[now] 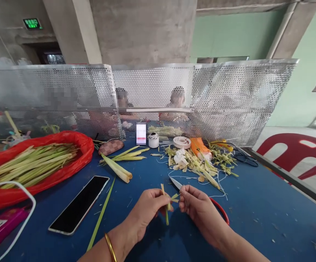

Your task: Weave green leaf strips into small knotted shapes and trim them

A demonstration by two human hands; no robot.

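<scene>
My left hand (153, 205), with a gold bangle on its wrist, is closed around a small piece of folded green and pale plant strips (169, 206). Short ends stick out above and below the fingers. Close beside it, my right hand (194, 203) pinches the end of a thin leaf strip that runs out from that piece. Scissors (176, 183) lie on the table beyond and partly under my right hand; the blade points up and left, and a red handle shows past the wrist. A long green leaf strip (103, 211) lies left of my left arm.
On the blue table, a black phone (79, 204) and a red bag (73, 136) of long stalks lie left. Leaf pieces (119, 169), a checked pouch (111, 146), a white jar (153, 141) and trimmings (198, 163) lie ahead. A perforated metal screen (152, 80) stands behind, with people beyond.
</scene>
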